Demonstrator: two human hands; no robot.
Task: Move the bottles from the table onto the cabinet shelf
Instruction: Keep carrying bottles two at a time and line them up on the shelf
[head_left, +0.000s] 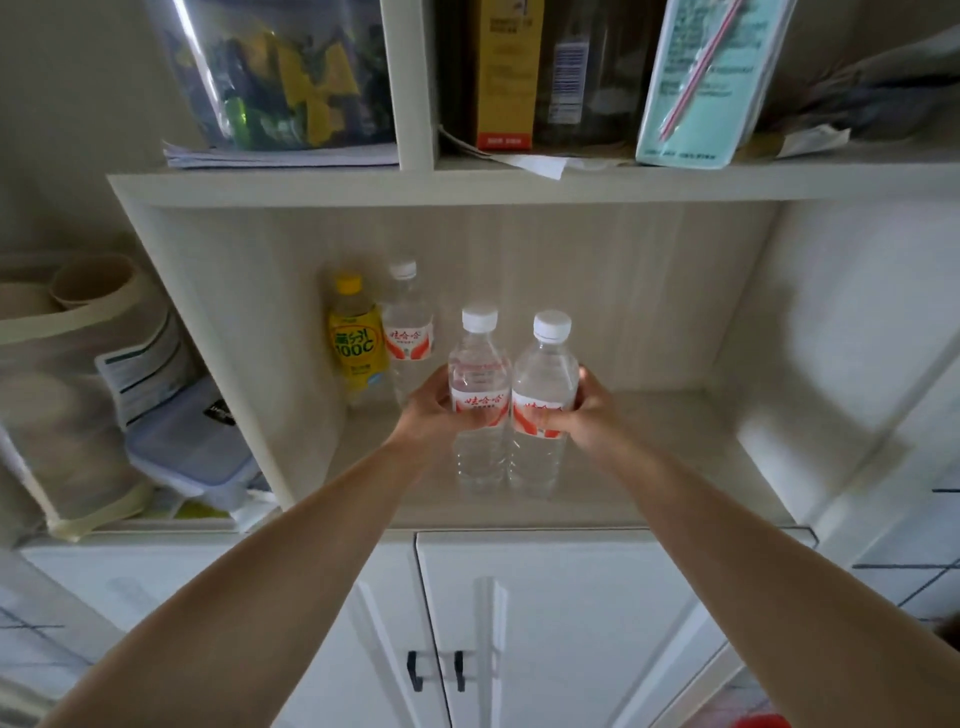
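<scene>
Two clear water bottles with white caps and red-and-white labels stand side by side near the front of the open cabinet shelf (649, 467). My left hand (428, 408) grips the left bottle (478, 374) at its label. My right hand (584, 413) grips the right bottle (545, 374) the same way. Both bottles are upright and their bases look to rest on the shelf board. At the back left of the same shelf stand a yellow drink bottle (357, 340) and a third clear water bottle (408, 332), close together.
The shelf's right half is bare board. Above it, an upper shelf (519, 187) holds a yellow box, a teal packet and papers. A compartment to the left holds a lidded plastic box (192, 447) and booklets. Below are two white cabinet doors with black handles (436, 670).
</scene>
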